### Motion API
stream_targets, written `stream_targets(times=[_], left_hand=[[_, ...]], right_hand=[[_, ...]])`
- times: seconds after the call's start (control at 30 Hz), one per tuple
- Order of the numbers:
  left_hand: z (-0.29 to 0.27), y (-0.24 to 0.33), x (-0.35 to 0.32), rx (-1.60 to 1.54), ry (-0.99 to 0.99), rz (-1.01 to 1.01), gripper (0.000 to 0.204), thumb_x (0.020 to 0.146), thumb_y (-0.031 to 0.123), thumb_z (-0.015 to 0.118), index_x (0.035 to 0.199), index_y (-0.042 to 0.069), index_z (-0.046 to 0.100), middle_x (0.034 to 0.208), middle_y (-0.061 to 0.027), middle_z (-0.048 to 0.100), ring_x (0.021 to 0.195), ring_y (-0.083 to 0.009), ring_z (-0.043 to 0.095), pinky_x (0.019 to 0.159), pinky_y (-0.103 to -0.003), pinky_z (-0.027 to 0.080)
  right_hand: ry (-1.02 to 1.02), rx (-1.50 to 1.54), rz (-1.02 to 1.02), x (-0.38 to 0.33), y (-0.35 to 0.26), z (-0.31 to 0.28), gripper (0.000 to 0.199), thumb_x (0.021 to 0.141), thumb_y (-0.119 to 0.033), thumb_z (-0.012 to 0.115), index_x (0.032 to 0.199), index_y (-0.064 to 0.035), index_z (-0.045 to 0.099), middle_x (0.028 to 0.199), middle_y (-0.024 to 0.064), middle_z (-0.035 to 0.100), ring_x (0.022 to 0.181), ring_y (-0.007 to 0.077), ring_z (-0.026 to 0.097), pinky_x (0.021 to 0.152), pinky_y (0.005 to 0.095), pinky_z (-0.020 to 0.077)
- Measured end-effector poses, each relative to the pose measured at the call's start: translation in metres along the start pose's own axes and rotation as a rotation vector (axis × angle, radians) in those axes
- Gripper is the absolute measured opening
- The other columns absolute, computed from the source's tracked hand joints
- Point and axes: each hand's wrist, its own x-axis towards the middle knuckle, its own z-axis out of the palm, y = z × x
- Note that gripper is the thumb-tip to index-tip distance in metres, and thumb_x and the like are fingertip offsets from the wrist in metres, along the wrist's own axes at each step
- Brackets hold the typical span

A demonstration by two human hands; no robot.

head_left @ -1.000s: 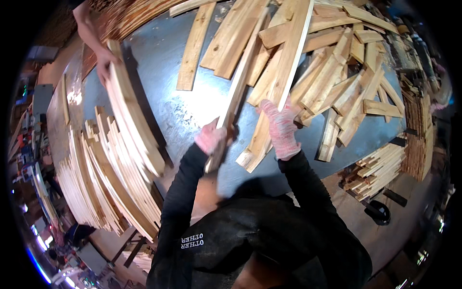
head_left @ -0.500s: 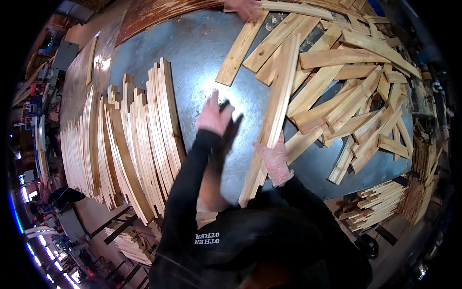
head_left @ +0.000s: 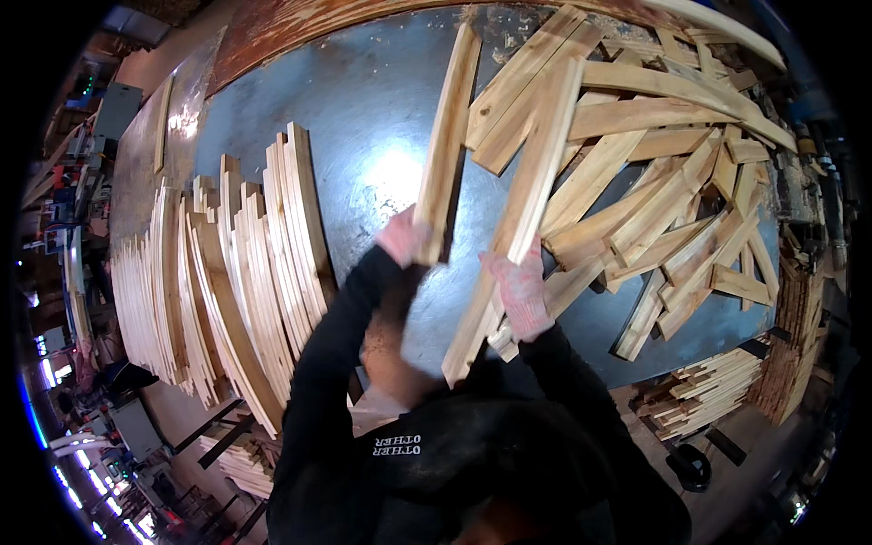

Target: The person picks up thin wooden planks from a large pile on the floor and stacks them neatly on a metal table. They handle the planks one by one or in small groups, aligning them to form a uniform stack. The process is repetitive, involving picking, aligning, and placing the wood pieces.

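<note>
In a pale knit glove, my left hand is closed on the near end of a wooden board, which stretches away from me over the metal tabletop. My gloved right hand wraps around a couple of long boards held together, their near ends reaching toward my body. Some fingers of both hands are hidden behind the wood. Just right of the right hand, the loose pile of boards begins.
To my left, many narrow boards stand on edge in rows. The blue-grey metal tabletop shows between rows and pile. Stacked boards sit below the table at right, and others at lower left.
My left hand, open before, has closed on a board, which has shifted toward me. My right hand keeps its boards. Another person's hand at the far edge has left the view.
</note>
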Motion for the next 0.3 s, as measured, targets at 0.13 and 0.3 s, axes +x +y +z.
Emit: stream_targets(times=[0.13,0.3], left_hand=[[0.072,-0.053,-0.111,-0.137,0.076,0.078,0.062,0.090,0.024,0.066,0.142,0.002,0.041,0.109,-0.0069,0.064,0.097,-0.0148,0.060,0.085,-0.029,0.049],[0.093,-0.064,-0.133,-0.322,-0.004,-0.202,0.083,0.087,0.021,0.069,0.152,0.005,0.021,0.138,-0.0132,0.047,0.125,-0.0133,0.044,0.104,-0.028,0.037]], right_hand=[[0.069,-0.856,-0.348,0.008,0.020,0.022,0.080,0.092,-0.034,0.064,0.153,-0.0077,0.019,0.133,0.0247,0.048,0.116,0.0369,0.055,0.098,0.0397,0.0464],[-0.353,-0.946,-0.374,0.031,0.033,0.009,0.086,0.093,-0.051,0.052,0.155,-0.0113,0.008,0.150,0.0295,0.028,0.127,0.0523,0.042,0.105,0.0493,0.0386]])
